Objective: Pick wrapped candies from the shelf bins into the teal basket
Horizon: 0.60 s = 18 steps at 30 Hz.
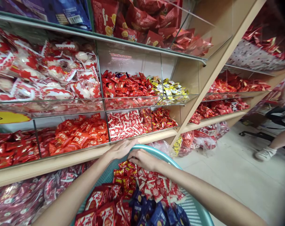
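Observation:
A teal plastic basket (198,201) holds wrapped sweets: small red-and-yellow ones (125,180), red-and-white ones (156,185), larger red packets (104,210) and dark blue packets (160,215). My left hand (122,149) lies with its fingers stretched out at the basket's far rim, beside the wooden shelf edge (86,160). Inside the rim, my right hand (141,158) has its fingers bent down over the red-and-yellow sweets. What its fingertips hold, if anything, is too small to make out.
Glass-fronted shelves (133,102) with sorted sweets rise ahead. Bagged goods (22,197) lie under them at the left, and more bags (198,139) stand on the floor at the right. A person's leg and white shoe (266,153) show at the far right.

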Available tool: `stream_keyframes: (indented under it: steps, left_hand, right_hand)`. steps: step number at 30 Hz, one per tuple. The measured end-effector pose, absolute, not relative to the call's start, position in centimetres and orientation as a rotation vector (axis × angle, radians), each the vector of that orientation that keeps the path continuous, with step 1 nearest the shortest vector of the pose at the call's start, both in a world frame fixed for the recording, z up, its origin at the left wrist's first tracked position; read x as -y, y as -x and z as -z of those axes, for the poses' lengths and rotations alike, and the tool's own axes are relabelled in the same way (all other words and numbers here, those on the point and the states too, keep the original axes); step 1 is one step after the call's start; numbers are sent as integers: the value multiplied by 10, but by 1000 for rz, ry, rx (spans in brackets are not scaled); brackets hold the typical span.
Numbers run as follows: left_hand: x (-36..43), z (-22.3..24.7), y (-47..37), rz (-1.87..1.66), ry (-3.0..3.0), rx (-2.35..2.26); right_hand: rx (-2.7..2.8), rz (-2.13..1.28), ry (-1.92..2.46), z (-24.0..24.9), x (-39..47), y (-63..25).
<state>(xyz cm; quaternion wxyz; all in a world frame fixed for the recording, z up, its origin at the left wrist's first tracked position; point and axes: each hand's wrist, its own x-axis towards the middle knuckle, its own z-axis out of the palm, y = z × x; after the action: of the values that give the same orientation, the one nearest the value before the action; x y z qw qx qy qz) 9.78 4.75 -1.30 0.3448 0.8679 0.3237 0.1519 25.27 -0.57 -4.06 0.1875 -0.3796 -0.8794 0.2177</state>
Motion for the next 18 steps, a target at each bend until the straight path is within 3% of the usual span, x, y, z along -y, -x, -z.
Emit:
stream_keyframes:
  steps: [10,14,18]
  left_hand:
    - [-46,11,-98,-401,-2248,-872]
    - [-46,10,-97,-383,-2250,-864]
    - [-46,11,-97,-373,-2257,-869]
  right_hand:
    - [2051,-396,1192,-14,-1,-305]
    - [1693,-97,1445,-22,-37,-349]
    - [1781,18,1856,-12,-73,-383]
